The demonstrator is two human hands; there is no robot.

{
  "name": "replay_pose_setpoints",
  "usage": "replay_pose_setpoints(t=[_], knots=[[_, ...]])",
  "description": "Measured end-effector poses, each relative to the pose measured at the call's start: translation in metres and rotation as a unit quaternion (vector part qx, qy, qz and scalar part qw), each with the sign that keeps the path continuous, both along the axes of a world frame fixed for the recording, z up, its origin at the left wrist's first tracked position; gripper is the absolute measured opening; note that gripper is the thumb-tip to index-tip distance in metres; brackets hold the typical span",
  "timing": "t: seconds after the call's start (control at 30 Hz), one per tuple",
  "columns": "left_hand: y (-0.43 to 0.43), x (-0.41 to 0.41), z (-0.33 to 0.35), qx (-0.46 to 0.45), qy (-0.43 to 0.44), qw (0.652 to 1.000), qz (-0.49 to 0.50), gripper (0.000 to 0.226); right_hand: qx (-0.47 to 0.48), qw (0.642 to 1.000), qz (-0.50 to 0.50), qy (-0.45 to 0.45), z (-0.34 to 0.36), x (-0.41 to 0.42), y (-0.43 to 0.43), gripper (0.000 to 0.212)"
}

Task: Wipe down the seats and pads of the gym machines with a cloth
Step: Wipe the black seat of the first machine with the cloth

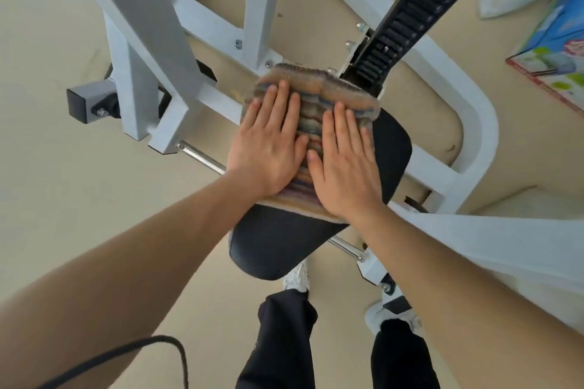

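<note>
Wiping of 1 seat [316, 240] in hand, judged from 2 palms pressed flat on a cloth [311, 123] spread over it. Seat: black, padded, mounted on a white frame [474, 123]. Cloth: striped, multicoloured, covering the seat's far half and overhanging its far edge toward a black toothed post [407, 19]; near half of the seat bare, likewise a strip along its right side.

Left hand [268, 148]: flat on the cloth's left part, fingers [275, 104] extended and nearly together, thumb lying alongside, nothing gripped. Right hand [344, 167]: flat on the cloth's right part, fingers [339, 123] straight and slightly spread, tips short of the cloth's far edge, nothing gripped. Both released, pressing rather than clasping; contact by palm and finger pads only. Hands just beside each other, a narrow band of cloth showing between them.

Next move, as a judgement: pressure kept even under both palms while drawing the cloth toward the seat's near edge, so the bare near half and right strip get covered. Risk: cloth bunching or slipping off the far edge, being held by friction alone. Other pads of the machine not yet reached, as far as visible.
</note>
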State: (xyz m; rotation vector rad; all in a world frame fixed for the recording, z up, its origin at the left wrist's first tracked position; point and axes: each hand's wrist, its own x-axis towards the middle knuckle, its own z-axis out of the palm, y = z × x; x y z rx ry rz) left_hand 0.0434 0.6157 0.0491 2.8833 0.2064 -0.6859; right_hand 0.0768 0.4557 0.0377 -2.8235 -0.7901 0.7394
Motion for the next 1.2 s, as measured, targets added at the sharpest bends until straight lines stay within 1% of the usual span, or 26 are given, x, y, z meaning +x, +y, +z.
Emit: replay_pose_setpoints(t=[0.07,0.13,0.3,0.4,0.5,0.63,0.7,0.77,0.87,0.93,1.03,1.1,1.2], knots=[[-0.014,-0.021,0.012,-0.004,0.017,1.0,-0.004,0.07,-0.004,1.0,0.009,0.018,0.011,-0.025,-0.017,0.07],[-0.016,-0.019,0.014,-0.007,0.024,1.0,0.001,0.07,-0.005,1.0,0.004,0.025,0.01,-0.023,-0.02,0.07],[-0.011,0.034,-0.004,0.002,-0.008,0.999,-0.033,0.069,-0.017,1.0,-0.02,-0.001,-0.015,0.041,-0.011,0.072],[-0.021,0.066,-0.017,0.003,-0.015,0.999,-0.04,0.069,-0.012,0.999,-0.033,-0.008,-0.026,0.058,-0.024,0.071],[-0.035,0.067,-0.022,-0.007,-0.023,0.997,-0.069,0.069,-0.001,0.995,-0.099,-0.003,-0.028,0.042,-0.041,0.072],[-0.058,0.028,-0.012,-0.048,-0.015,0.984,-0.172,0.069,-0.008,0.979,-0.203,0.017,-0.008,-0.012,-0.061,0.073],[-0.055,0.001,-0.001,-0.059,-0.014,0.98,-0.192,0.067,-0.013,0.982,-0.187,0.018,0.006,-0.045,-0.06,0.073],[-0.044,-0.02,0.01,-0.062,0.002,0.979,-0.194,0.066,-0.02,0.992,-0.122,0.023,0.017,-0.066,-0.058,0.073],[-0.03,-0.017,0.012,-0.047,-0.005,0.983,-0.178,0.066,-0.012,0.998,-0.059,0.036,0.013,-0.039,-0.054,0.074],[-0.028,0.008,0.003,-0.03,-0.018,0.99,-0.138,0.067,-0.02,0.998,-0.064,0.016,-0.001,0.002,-0.045,0.075],[-0.031,0.043,-0.013,-0.009,-0.02,0.997,-0.071,0.07,-0.025,0.993,-0.114,0.023,-0.02,0.049,-0.03,0.076],[-0.034,0.045,-0.017,-0.008,-0.01,0.998,-0.055,0.072,-0.019,0.992,-0.123,0.015,-0.022,0.047,-0.029,0.075],[-0.035,0.004,-0.003,-0.026,-0.012,0.998,-0.058,0.073,-0.014,0.997,-0.076,-0.006,-0.007,0.008,-0.035,0.075]])
